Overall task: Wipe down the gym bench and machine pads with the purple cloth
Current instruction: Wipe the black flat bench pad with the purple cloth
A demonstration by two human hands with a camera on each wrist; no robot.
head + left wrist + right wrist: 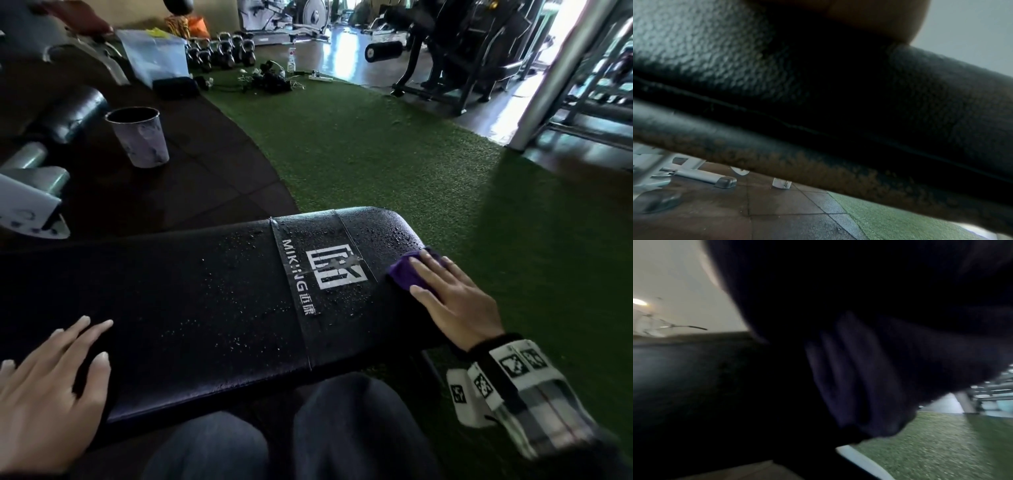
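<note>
Dark-trousered knees point(274, 442) are sitting closest to the lens, tucked against the near edge of the long black textured-vinyl gym bench pad point(191, 301); the left hand point(51, 387) is resting flat near the pad's near-left corner, fingers point(97, 327) released and straight, holding nothing; the right hand point(452, 301) is pressing the folded purple cloth point(407, 274) against the pad's right end, fingers laid straight over it rather than clenched, and the right wrist view is too dark to add anything.

Water beads are lying thick across the pad around the white printed logo point(334, 269); I judge that the cloth, sitting partly over the right edge, is risking slipping off onto the green artificial turf point(376, 147) if the flat palm is pushing outward; a pass that is too light is likely smearing the droplets instead of lifting them.

Beyond the far edge, a pale marbled paper cup point(140, 137) is standing upright on the dark rubber floor tiles point(205, 178), its inside too dark to tell any contents; a clear plastic storage bin point(154, 54) farther off is holding something yellow.
</note>
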